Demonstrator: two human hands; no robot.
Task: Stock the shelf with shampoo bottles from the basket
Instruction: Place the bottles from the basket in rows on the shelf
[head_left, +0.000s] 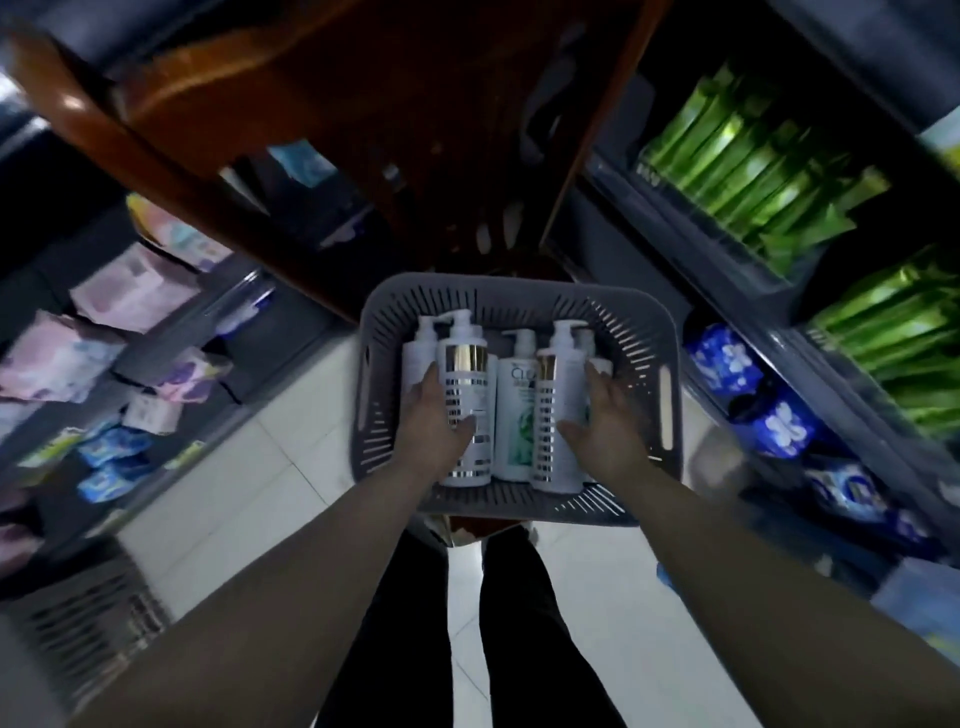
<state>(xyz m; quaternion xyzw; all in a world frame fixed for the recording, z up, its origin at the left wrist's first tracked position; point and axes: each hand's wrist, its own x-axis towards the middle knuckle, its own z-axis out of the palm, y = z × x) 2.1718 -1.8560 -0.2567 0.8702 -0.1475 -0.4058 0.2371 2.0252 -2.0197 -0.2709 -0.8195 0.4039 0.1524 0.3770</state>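
A grey slotted basket (519, 291) sits in front of me, holding several white pump shampoo bottles standing upright. My left hand (428, 421) wraps a white bottle with a gold band and silver stripes (465, 364) on the left, thumb across its front. My right hand (610, 421) wraps a matching gold-banded bottle (553, 395) on the right. Between them stands a white bottle with a green label (514, 405). More plain white bottles stand behind and at the sides, partly hidden.
Shelves flank the aisle: pastel packs (130, 296) on the left, green packs (753, 171) and blue flowered packs (727, 364) on the right. A brown wooden panel (363, 104) hangs overhead. White floor tiles (260, 493) lie below. A grey slatted object (88, 613) sits lower left.
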